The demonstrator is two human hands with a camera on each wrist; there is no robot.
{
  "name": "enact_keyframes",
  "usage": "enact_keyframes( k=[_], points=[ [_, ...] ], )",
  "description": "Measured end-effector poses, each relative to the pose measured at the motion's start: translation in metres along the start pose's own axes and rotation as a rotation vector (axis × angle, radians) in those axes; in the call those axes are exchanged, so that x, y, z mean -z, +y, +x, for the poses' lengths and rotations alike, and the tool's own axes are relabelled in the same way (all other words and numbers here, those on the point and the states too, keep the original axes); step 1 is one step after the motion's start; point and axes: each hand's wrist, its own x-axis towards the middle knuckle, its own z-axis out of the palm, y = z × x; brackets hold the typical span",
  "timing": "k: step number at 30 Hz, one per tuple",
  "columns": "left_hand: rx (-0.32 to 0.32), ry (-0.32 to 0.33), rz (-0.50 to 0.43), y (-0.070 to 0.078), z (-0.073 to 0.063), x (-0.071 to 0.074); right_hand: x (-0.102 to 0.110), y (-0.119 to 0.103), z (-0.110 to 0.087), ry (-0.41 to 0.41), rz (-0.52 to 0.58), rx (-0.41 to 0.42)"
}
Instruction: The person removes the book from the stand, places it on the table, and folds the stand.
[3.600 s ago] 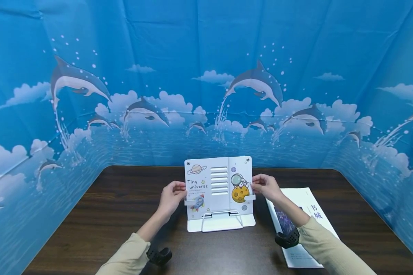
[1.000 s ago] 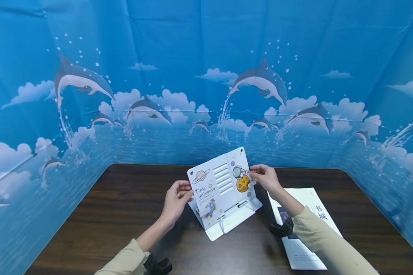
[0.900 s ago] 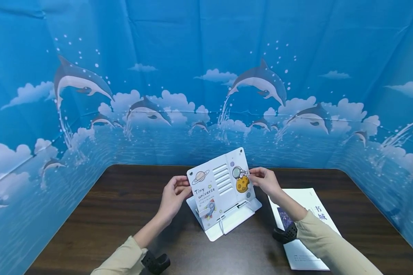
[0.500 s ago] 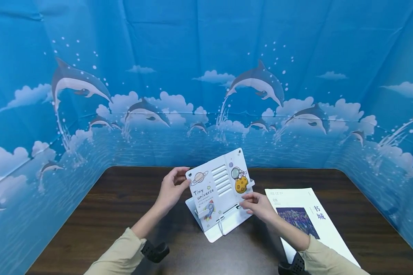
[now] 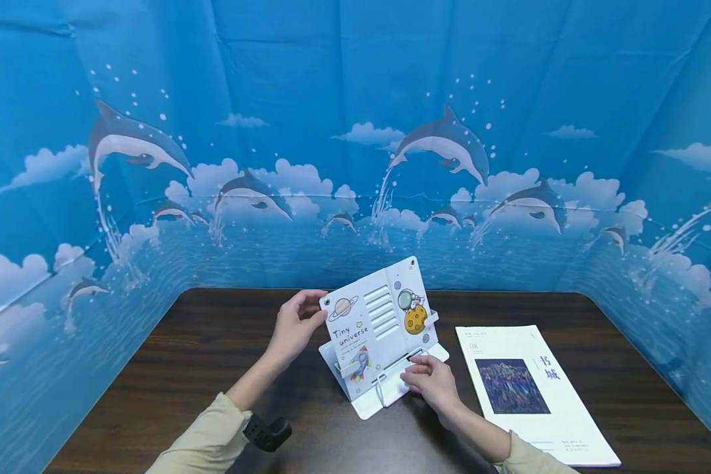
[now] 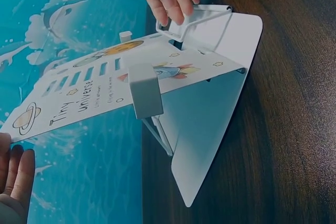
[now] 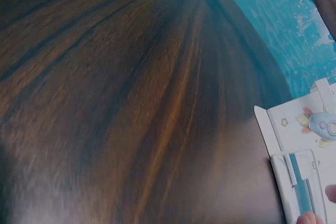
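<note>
- The white book stand [image 5: 379,345] is between the two hands, its back panel leaning and turned at an angle, its base on the surface [image 5: 172,382].
- The left hand [image 5: 296,322] pinches the panel's upper left corner, thumb on the front and fingers behind the edge.
- The right hand [image 5: 435,387] is at the front of the base, fingertips by the bent wire holder [image 5: 380,390]; I cannot tell whether they grip the wire or only touch it.
- A small white clip [image 5: 431,318] sticks out at the panel's right edge, above the right hand.
- The panel reads "Tiny universe", with smaller lines beneath that are hard to make out; around it are a ringed planet, a rocket and an astronaut on a yellow moon.
- A book [image 5: 569,401] lies flat to the right of the stand, just beside it, with "08", "书城" and a dark purple picture on its cover; the small print is unreadable.
- The surface is dark brown with wood grain.
- A blue curtain [image 5: 308,79] printed with leaping dolphins, clouds and sea surrounds it on the visible sides.
</note>
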Motion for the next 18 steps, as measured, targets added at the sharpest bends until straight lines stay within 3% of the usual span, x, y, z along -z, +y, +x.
enact_keyframes(
  k=[18],
  points=[
    [-0.008, 0.008, -0.009, -0.001, -0.002, -0.001, -0.027, 0.002, 0.007, 0.122, 0.142, -0.053]
  ],
)
